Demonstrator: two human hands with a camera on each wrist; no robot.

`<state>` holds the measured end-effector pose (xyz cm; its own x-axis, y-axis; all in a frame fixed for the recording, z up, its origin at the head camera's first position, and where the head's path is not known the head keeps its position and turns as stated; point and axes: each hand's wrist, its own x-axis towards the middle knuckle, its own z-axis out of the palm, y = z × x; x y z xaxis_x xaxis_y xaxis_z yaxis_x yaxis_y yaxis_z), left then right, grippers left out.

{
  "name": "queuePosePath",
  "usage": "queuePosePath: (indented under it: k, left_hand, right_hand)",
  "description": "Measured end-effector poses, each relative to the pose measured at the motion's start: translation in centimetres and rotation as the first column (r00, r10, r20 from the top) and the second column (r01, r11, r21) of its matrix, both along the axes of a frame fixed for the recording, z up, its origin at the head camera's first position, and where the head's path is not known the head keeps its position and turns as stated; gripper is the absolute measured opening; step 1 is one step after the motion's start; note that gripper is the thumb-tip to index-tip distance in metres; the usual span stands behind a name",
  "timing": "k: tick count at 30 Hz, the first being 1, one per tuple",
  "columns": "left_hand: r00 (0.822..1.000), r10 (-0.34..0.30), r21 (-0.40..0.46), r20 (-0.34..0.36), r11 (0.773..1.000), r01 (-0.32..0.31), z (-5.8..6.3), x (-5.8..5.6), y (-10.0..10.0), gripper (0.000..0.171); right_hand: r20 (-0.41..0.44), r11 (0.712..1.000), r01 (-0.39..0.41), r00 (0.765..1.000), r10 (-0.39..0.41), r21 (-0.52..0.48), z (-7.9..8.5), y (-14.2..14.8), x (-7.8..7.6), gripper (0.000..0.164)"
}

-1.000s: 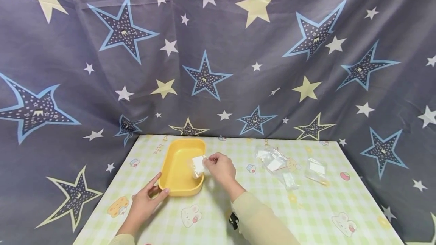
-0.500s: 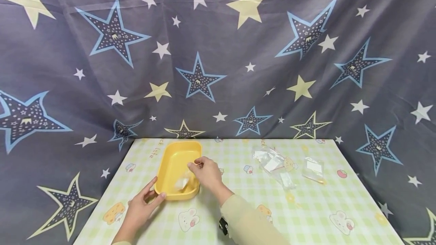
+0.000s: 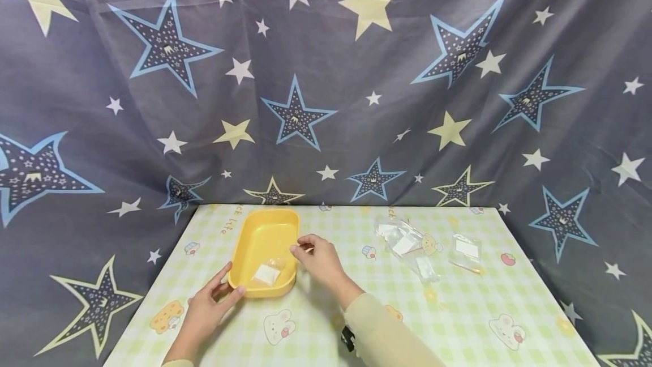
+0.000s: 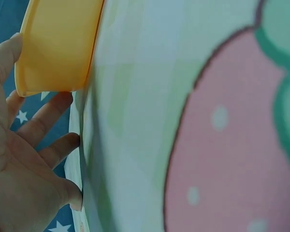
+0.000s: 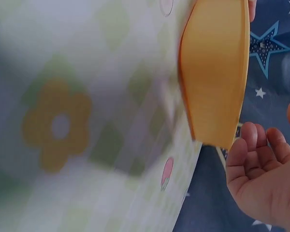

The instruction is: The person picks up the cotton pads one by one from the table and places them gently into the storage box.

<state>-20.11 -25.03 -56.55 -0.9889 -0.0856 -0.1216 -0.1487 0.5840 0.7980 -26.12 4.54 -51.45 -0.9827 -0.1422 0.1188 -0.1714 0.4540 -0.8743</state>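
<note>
A yellow plastic tray (image 3: 266, 235) stands at the left of the table. Inside it, near the front, lies a small clear plastic bag (image 3: 267, 274) with a white label-like patch. My left hand (image 3: 207, 303) touches the tray's near-left corner, thumb at the front and fingers along the left side; the left wrist view shows those fingers (image 4: 41, 123) spread. Just outside the right rim is my right hand (image 3: 320, 262), holding nothing. Its fingers (image 5: 251, 154) are loosely bent past the end of the tray in the right wrist view.
Several similar clear bags (image 3: 407, 244) lie in an overlapping group right of centre. Another bag (image 3: 466, 251) lies by itself farther right. The tablecloth (image 3: 356, 321) has a green check with cartoon prints. A dark star-patterned curtain (image 3: 326, 84) hangs behind the table.
My right hand carried the small bag over the right rim, let it go inside the tray, and drew back to the right. My left hand stayed at the tray's corner.
</note>
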Motion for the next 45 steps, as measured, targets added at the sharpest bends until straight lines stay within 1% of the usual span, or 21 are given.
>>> queuePosePath:
  k: [3, 5, 7, 10, 12, 14, 17, 24, 29, 34, 36, 39, 41, 45]
  left_hand:
    - [1.0, -0.001, 0.012, -0.011, 1.0, 0.001, 0.0, -0.1, -0.1, 0.092]
    - [1.0, 0.0, 0.016, -0.017, 1.0, 0.0, 0.0, -0.1, -0.1, 0.091]
    - [1.0, 0.004, 0.02, -0.016, 1.0, -0.004, 0.1, -0.1, -0.1, 0.091]
    - [1.0, 0.01, 0.023, -0.003, 1.0, -0.01, 0.1, 0.0, 0.0, 0.093]
    - [1.0, 0.014, 0.026, 0.009, 1.0, -0.015, 0.1, 0.0, 0.0, 0.094]
    - [1.0, 0.013, 0.023, 0.014, 1.0, -0.013, 0.1, 0.1, 0.1, 0.095]
    - [1.0, 0.015, 0.012, 0.013, 1.0, -0.015, 0.1, 0.2, 0.0, 0.094]
    - [1.0, 0.019, 0.012, -0.013, 1.0, -0.019, 0.0, 0.2, -0.3, 0.089]
    - [1.0, 0.008, 0.019, -0.019, 1.0, -0.008, -0.1, 0.0, -0.1, 0.089]
    - [1.0, 0.005, 0.045, -0.012, 0.999, -0.004, -0.4, 0.1, 0.1, 0.089]
    - [1.0, 0.005, 0.046, -0.016, 0.999, -0.004, -0.5, 0.1, 0.0, 0.089]
    - [1.0, 0.009, 0.049, -0.015, 0.999, -0.009, -0.5, 0.0, -0.1, 0.089]
    - [1.0, 0.01, 0.045, -0.017, 0.999, -0.009, -0.4, 0.0, -0.1, 0.088]
    - [1.0, 0.011, 0.041, -0.022, 0.999, -0.011, -0.3, 0.1, -0.1, 0.087]
  right_hand:
    - [-0.009, 1.0, 0.007, 1.0, -0.007, 0.006, -0.1, 1.2, 0.0, 0.035]
    - [-0.023, 1.0, 0.01, 1.0, -0.01, 0.027, -0.2, 2.1, 0.1, 0.035]
    - [-0.04, 0.998, 0.011, 0.999, -0.008, 0.067, -0.3, 3.3, 0.2, 0.037]
    - [-0.083, 0.986, 0.022, 0.996, -0.009, 0.164, -0.5, 5.4, 0.3, 0.043]
    - [-0.115, 0.971, 0.04, 0.993, -0.013, 0.235, -0.7, 7.2, 0.5, 0.046]
    - [-0.138, 0.95, 0.071, 0.99, -0.03, 0.303, -0.8, 9.1, 0.7, 0.046]
    - [-0.164, 0.921, 0.123, 0.984, -0.066, 0.371, -1.0, 12.2, 1.1, 0.043]
    - [-0.176, 0.878, 0.212, 0.973, -0.149, 0.428, -0.8, 19.3, 2.3, 0.046]
    - [-0.191, 0.834, 0.283, 0.957, -0.216, 0.475, -0.7, 24.4, 3.2, 0.046]
    - [-0.152, 0.8, 0.321, 0.947, -0.283, 0.506, -1.0, 29.2, 4.2, 0.046]
    - [-0.121, 0.792, 0.32, 0.945, -0.303, 0.52, -1.0, 31.1, 4.5, 0.048]
    - [-0.085, 0.772, 0.324, 0.939, -0.334, 0.547, -1.0, 33.6, 4.5, 0.051]
    - [-0.054, 0.754, 0.325, 0.931, -0.361, 0.571, -0.9, 35.0, 4.4, 0.053]
    - [-0.029, 0.711, 0.326, 0.918, -0.395, 0.623, -1.0, 36.9, 4.3, 0.055]
